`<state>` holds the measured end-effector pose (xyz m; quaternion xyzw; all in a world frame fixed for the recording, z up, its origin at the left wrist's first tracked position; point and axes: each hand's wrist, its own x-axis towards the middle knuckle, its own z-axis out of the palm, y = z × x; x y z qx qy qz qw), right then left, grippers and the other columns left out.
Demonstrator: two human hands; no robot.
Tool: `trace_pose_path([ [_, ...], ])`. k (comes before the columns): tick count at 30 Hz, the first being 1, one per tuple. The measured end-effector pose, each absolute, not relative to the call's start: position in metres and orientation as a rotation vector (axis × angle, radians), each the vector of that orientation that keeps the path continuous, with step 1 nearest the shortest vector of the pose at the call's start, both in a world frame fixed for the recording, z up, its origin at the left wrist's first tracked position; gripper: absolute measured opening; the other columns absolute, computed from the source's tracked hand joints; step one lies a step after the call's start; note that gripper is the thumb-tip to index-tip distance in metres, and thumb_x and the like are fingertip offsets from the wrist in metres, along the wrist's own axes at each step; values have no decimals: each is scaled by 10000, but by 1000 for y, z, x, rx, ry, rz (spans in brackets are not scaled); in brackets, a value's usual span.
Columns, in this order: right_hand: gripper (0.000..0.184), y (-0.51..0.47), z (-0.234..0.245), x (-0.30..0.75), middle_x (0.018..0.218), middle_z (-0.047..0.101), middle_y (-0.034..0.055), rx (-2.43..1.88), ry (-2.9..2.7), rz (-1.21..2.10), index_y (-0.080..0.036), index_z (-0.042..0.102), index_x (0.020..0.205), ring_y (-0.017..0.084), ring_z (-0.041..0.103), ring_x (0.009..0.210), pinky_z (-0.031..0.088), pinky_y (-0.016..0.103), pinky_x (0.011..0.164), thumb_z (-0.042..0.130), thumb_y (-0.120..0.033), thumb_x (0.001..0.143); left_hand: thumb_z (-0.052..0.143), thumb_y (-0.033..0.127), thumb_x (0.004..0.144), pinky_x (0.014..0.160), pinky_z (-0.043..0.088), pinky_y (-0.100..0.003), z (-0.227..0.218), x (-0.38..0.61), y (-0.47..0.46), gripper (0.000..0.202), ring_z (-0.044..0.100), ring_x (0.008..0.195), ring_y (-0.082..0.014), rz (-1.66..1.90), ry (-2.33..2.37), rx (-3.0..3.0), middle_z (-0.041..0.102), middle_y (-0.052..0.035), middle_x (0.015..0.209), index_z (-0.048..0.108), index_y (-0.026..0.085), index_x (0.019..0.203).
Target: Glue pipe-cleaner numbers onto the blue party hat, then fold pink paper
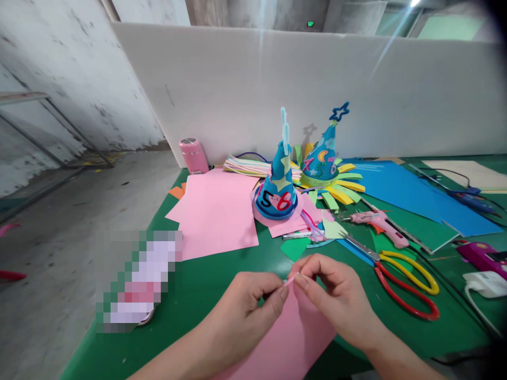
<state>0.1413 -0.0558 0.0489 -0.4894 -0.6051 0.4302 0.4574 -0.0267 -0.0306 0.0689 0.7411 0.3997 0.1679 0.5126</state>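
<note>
My left hand (247,306) and my right hand (336,293) meet near the table's front edge, both pinched on a thin pale pink strip (290,279) held between their fingertips. Under the hands lies a pink sheet of paper (289,338) on the green table (206,285). Behind the hands stands a blue cone hat (277,190) with "56" on it, on a pink disc. A second blue cone hat (322,155) with a star on top and yellow and green petals stands further back.
Red and yellow scissors (400,274) lie right of my right hand. A pink glue gun (378,221), blue paper (412,195), a large pink sheet (216,211), a pink bottle (194,155) and a white divider wall (277,79) are beyond. A blurred-out object (138,279) lies at the left edge.
</note>
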Motion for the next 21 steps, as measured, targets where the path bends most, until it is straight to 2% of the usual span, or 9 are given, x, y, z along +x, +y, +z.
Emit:
trace_pose_path([
  [6, 153, -55, 51, 143, 736, 576, 17, -1228, -1518, 1093, -180, 505, 682, 131, 520, 695, 401, 243, 624, 528, -276, 799, 334, 279, 842, 467, 195, -227, 70, -26, -28, 330, 214, 515, -81, 424, 945, 1782, 200, 56, 543, 242, 183, 540],
  [8, 97, -54, 53, 143, 771, 568, 14, -1255, -1530, 1129, -187, 509, 777, 132, 514, 715, 408, 244, 639, 552, -274, 783, 331, 271, 842, 470, 198, -227, 69, -26, -28, 323, 223, 515, -80, 413, 933, 1801, 210, 56, 541, 254, 182, 541],
  [11, 176, -51, 55, 143, 838, 560, 19, -1252, -1589, 1208, -195, 518, 897, 135, 509, 749, 411, 241, 650, 587, -273, 755, 337, 242, 830, 482, 209, -223, 67, -26, -28, 295, 252, 528, -80, 388, 917, 1840, 237, 54, 547, 283, 179, 547],
  [13, 115, -49, 55, 142, 797, 552, 18, -1226, -1644, 1221, -183, 555, 818, 131, 498, 722, 400, 238, 635, 555, -290, 778, 341, 226, 821, 485, 209, -221, 67, -26, -28, 283, 253, 531, -80, 389, 912, 1850, 234, 55, 548, 278, 180, 549],
  [16, 179, -48, 51, 141, 701, 523, 8, -1233, -1648, 1165, -168, 544, 684, 122, 471, 660, 379, 237, 604, 511, -298, 803, 336, 219, 817, 483, 205, -222, 68, -27, -27, 279, 235, 530, -81, 399, 912, 1840, 221, 57, 548, 258, 183, 552],
  [21, 190, -49, 47, 140, 693, 512, 4, -1259, -1611, 1120, -167, 524, 681, 121, 455, 650, 365, 237, 592, 501, -304, 811, 329, 244, 822, 480, 204, -227, 68, -29, -28, 280, 233, 538, -85, 359, 937, 1761, 225, 54, 558, 271, 183, 555],
])
